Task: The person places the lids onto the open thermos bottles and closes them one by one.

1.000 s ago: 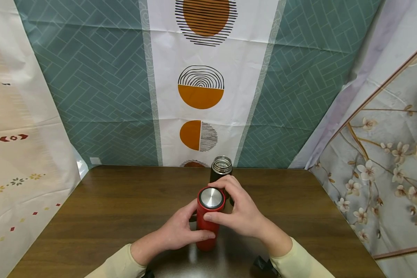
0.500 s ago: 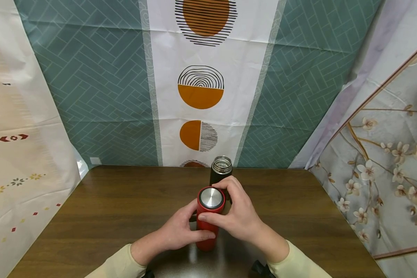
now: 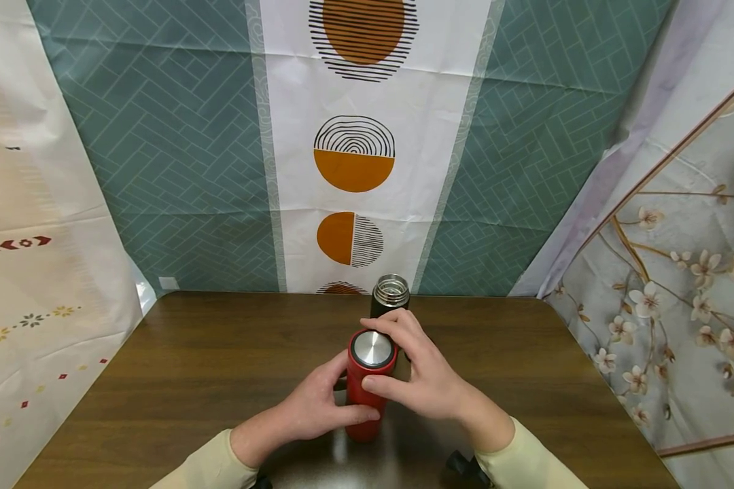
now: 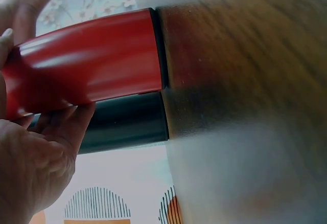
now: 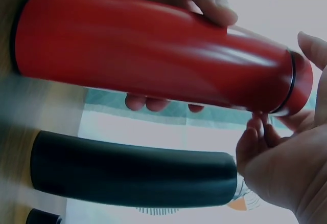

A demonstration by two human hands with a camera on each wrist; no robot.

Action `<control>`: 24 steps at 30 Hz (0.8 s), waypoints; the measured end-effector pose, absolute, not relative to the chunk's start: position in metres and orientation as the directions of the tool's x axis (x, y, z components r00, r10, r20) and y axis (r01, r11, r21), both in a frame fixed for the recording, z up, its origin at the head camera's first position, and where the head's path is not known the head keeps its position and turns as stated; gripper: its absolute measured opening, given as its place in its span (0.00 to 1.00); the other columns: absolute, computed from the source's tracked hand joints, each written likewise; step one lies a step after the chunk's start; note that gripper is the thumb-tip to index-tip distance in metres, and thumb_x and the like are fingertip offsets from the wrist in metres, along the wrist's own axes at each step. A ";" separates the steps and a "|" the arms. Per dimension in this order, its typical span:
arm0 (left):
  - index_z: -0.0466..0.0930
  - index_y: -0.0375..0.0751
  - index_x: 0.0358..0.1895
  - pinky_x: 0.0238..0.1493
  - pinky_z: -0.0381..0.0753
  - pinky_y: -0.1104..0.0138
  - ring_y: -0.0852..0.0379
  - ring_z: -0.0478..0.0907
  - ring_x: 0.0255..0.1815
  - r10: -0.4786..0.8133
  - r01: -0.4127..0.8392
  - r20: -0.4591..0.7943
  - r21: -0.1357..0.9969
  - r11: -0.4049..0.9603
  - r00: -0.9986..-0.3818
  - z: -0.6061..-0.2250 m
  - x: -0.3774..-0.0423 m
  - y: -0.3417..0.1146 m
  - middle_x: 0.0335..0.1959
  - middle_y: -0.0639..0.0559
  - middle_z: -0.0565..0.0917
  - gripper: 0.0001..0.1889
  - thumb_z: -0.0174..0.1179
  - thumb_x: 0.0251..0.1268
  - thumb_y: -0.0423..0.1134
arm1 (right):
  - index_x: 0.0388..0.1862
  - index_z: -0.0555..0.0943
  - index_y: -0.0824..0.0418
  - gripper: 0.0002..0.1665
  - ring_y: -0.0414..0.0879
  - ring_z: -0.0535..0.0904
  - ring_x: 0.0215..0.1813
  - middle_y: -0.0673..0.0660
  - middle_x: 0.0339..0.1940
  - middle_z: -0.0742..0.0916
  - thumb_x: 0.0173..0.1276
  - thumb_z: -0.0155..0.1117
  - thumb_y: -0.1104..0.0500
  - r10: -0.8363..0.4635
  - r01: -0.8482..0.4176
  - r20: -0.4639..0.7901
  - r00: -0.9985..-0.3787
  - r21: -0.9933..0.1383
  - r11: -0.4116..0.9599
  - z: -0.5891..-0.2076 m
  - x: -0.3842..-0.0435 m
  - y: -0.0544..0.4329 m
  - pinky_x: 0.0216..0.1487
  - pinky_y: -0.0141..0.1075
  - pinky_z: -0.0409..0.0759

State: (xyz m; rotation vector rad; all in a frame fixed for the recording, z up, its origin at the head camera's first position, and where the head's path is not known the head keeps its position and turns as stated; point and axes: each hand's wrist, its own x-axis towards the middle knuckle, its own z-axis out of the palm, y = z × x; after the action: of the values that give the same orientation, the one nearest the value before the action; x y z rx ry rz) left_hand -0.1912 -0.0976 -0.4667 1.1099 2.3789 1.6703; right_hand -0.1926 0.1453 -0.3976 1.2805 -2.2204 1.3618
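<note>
An upright red thermos (image 3: 363, 390) stands on the table in front of me, its lid (image 3: 372, 348) topped with a brushed steel disc. My left hand (image 3: 312, 407) grips the body from the left side, thumb across the front. My right hand (image 3: 431, 373) is at the top, its thumb and fingers curled around the lid; the right wrist view shows a dark seam between lid and body. Just behind stands a black thermos (image 5: 133, 170) with its threaded steel mouth (image 3: 391, 288) uncovered, partly hidden by my right hand in the head view.
A small black part, perhaps a cap (image 5: 43, 218), sits on the table near the black thermos, cut off by the right wrist view's edge. Patterned cloth (image 3: 355, 183) hangs behind the brown wooden table (image 3: 232, 339), with more cloth at both sides.
My right hand's fingers shifted around the lid to the left, then back to the right, with the index finger now extended over the far edge. The left hand and both thermoses stay in place.
</note>
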 end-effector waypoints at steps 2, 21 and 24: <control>0.73 0.66 0.76 0.69 0.83 0.50 0.55 0.82 0.67 0.562 0.523 0.355 0.835 0.169 -0.747 -0.467 -0.191 -0.098 0.68 0.62 0.84 0.36 0.81 0.69 0.48 | 0.83 0.75 0.50 0.44 0.49 0.72 0.70 0.51 0.67 0.78 0.71 0.81 0.57 -0.575 -0.763 0.565 -0.592 -0.622 0.175 -0.397 -0.194 0.147 0.66 0.43 0.80; 0.72 0.66 0.77 0.68 0.83 0.52 0.55 0.83 0.66 0.562 0.538 0.365 0.825 0.174 -0.742 -0.467 -0.191 -0.098 0.68 0.62 0.84 0.38 0.81 0.68 0.50 | 0.76 0.80 0.46 0.38 0.48 0.75 0.67 0.48 0.65 0.80 0.69 0.84 0.55 -0.552 -0.719 0.532 -0.642 -0.668 0.191 -0.393 -0.193 0.148 0.61 0.42 0.82; 0.72 0.66 0.77 0.68 0.83 0.52 0.55 0.83 0.66 0.561 0.534 0.363 0.828 0.173 -0.744 -0.467 -0.191 -0.098 0.67 0.62 0.84 0.37 0.81 0.68 0.49 | 0.74 0.81 0.48 0.38 0.48 0.75 0.66 0.49 0.63 0.82 0.67 0.86 0.56 -0.531 -0.739 0.564 -0.632 -0.646 0.192 -0.393 -0.192 0.146 0.58 0.41 0.83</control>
State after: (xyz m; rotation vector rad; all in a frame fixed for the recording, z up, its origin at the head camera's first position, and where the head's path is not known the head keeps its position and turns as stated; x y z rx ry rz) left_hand -0.1911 -0.0976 -0.4667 1.1146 2.3860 1.6656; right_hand -0.1924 0.1462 -0.3927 1.2217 -2.2498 1.4154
